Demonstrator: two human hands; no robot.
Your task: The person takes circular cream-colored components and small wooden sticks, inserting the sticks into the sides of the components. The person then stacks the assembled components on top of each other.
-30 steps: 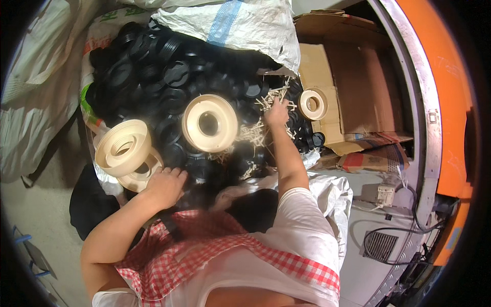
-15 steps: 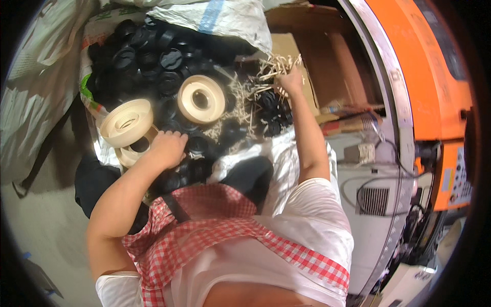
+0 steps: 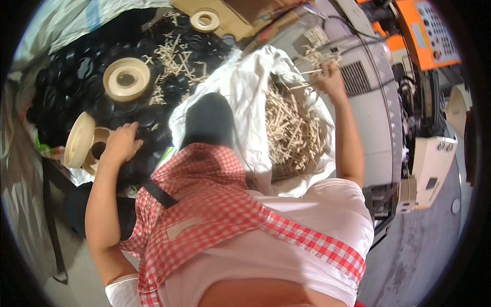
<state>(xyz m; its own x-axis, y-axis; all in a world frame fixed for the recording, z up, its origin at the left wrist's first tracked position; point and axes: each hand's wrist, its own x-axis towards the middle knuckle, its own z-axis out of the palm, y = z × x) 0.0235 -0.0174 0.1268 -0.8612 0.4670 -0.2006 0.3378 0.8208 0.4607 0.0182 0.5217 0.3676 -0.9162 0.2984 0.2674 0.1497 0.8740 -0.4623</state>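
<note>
My right hand (image 3: 329, 82) is raised at the right, closed on a loose bunch of thin cream plastic sprues (image 3: 313, 57). It is above the rim of a white woven sack (image 3: 258, 66), which holds a heap of similar cream sprues (image 3: 292, 130). At the left, my left hand (image 3: 123, 142) lies with loosely extended fingers on the pile of black round plastic caps (image 3: 87, 66). Beside it one cream plastic ring (image 3: 79, 138) leans on edge against another cream ring (image 3: 102, 134). A third cream flanged ring (image 3: 127, 79) rests farther up on the caps.
More cream sprues (image 3: 174, 56) are scattered over the caps. A small cream ring (image 3: 204, 20) sits by the cardboard (image 3: 230, 13) at the back. A grey machine cabinet (image 3: 378, 102) and an orange control panel (image 3: 429, 33) stand at the right. My dark-clad knee (image 3: 207, 120) separates pile and sack.
My right hand has moved from the cap pile to above the sack, carrying sprues. The view has swung right, bringing the sack's contents into sight. My left hand stays by the cream rings.
</note>
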